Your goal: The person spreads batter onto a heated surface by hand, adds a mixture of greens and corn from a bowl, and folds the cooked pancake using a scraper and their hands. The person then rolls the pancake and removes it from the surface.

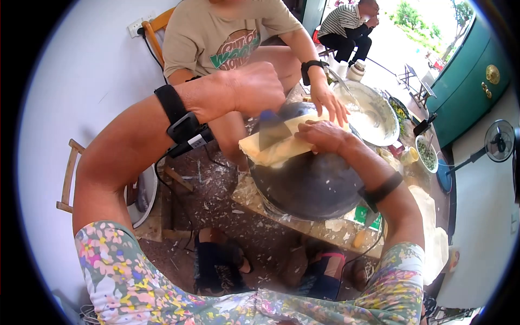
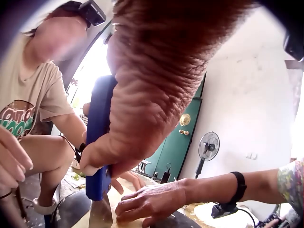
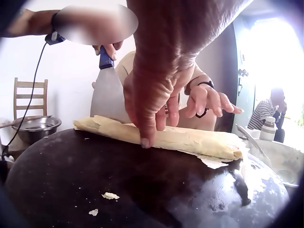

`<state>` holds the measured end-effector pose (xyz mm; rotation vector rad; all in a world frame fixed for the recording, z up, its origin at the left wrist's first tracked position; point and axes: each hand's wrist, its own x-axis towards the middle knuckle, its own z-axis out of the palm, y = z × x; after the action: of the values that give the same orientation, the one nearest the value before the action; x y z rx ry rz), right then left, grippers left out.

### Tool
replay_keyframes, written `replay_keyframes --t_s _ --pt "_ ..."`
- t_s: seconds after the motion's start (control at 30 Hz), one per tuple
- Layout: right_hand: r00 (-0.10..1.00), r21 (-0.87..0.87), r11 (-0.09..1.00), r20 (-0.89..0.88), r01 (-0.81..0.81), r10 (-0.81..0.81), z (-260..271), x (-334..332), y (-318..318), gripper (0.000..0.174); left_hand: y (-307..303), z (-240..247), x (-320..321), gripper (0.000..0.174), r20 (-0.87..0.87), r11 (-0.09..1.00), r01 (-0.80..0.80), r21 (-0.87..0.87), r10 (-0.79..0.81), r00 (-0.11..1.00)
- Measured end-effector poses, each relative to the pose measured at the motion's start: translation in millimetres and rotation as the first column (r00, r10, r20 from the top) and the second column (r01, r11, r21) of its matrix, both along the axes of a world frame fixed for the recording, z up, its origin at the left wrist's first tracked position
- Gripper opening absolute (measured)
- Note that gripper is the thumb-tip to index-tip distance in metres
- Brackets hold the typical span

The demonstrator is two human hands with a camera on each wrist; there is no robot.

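Note:
A long folded pale flatbread [image 1: 276, 142] [image 3: 190, 140] lies across the far part of a round dark griddle [image 1: 309, 187] [image 3: 118, 175]. My left hand [image 1: 259, 89] [image 2: 147, 109] grips the blue handle [image 2: 99, 137] of a scraper, whose metal blade [image 3: 108, 97] stands against the flatbread's far side. My right hand [image 1: 325, 136] [image 2: 154, 202] [image 3: 159, 95] rests on the flatbread, thumb on its near side and fingers over the top. Another person's hand [image 1: 329, 102] [image 3: 209, 99] is just beyond it, fingers spread. Small flatbread scraps [image 3: 110, 195] lie on the griddle.
A large batter bowl [image 1: 374, 116] with a ladle stands right of the griddle, near a bowl of chopped greens [image 1: 427, 154]. A person in a beige shirt [image 1: 216, 38] sits opposite. Stacked flatbreads [image 1: 425, 216] lie at the right. A metal basin [image 3: 37, 128] stands at the left.

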<state>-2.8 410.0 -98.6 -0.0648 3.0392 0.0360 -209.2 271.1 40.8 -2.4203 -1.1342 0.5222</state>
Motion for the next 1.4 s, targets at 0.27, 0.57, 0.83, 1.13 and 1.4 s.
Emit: replay_keyframes --t_s 0.27,0.57,0.83,1.13,1.4 --pt "0.998 0.093 0.995 -0.04 -0.047 0.051 -0.5 -0.4 -11.0 0.031 9.8 -4.2 -3.5 0.008 0.088 0.994 0.102 0.047 -0.106 0.99" --pt "0.993 0.034 0.995 0.065 0.098 -0.1 19.7 -20.6 -8.1 0.024 10.7 -3.3 -4.0 0.009 0.087 0.993 0.104 0.054 -0.109 0.99" --pt "0.956 -0.185 0.939 0.108 0.29 -0.274 27.3 -35.2 19.2 0.015 11.4 -3.9 -11.2 0.007 0.089 0.998 0.057 0.024 -0.059 0.994" --pt "0.984 -0.162 0.973 -0.047 0.163 -0.173 6.2 -28.4 28.7 0.026 4.0 -7.6 -24.1 0.01 0.199 1.0 0.014 0.007 -0.015 0.98" --pt "0.982 -0.062 0.997 -0.182 0.047 -0.057 15.6 -29.5 26.7 0.025 -12.1 -7.0 -12.9 0.034 0.276 0.995 -0.049 -0.092 0.073 0.958"
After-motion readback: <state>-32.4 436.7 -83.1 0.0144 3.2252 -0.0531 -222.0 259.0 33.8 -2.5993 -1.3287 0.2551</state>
